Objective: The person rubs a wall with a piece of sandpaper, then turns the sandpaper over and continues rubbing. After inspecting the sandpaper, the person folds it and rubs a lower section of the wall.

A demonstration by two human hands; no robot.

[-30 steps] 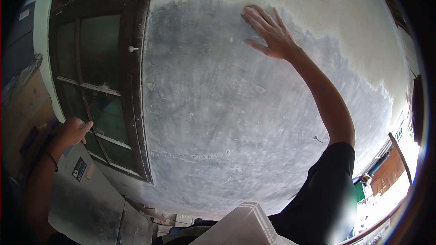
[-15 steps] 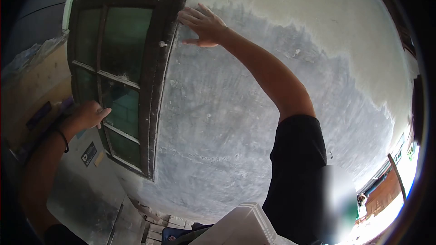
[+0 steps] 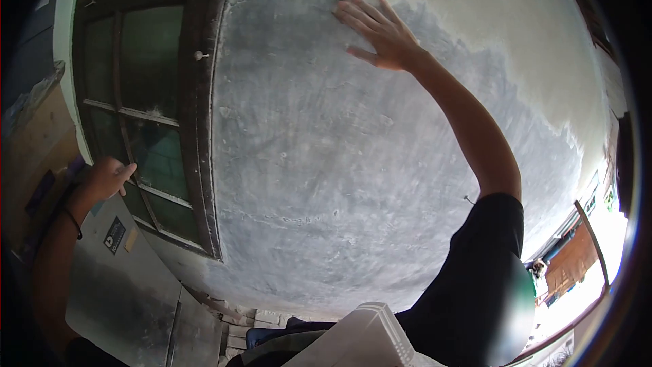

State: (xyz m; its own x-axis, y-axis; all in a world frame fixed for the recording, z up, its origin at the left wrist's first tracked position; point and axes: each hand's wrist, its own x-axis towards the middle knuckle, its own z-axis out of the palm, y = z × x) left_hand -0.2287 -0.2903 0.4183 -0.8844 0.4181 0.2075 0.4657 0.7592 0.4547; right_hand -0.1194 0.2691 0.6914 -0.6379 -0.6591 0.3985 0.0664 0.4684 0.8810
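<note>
My right hand (image 3: pixel 380 34) lies flat on the grey plastered wall (image 3: pixel 339 163), fingers spread, high up near the edge where the grey meets the paler upper part. My left hand (image 3: pixel 105 178) rests on the lower left side of the dark wooden window frame (image 3: pixel 200 129), fingers loosely curled against it. It holds nothing that I can see. A dark band circles my left wrist.
The window (image 3: pixel 146 115) has green glass panes and a small white knob (image 3: pixel 199 56). A grey metal panel with a sticker (image 3: pixel 115 234) stands below it. A white ribbed object (image 3: pixel 367 340) is at the bottom. Bright outdoor ground lies far right.
My right hand slid left to the window frame's edge, then back right along the wall. The view swung with it. My left hand stayed on the frame.
</note>
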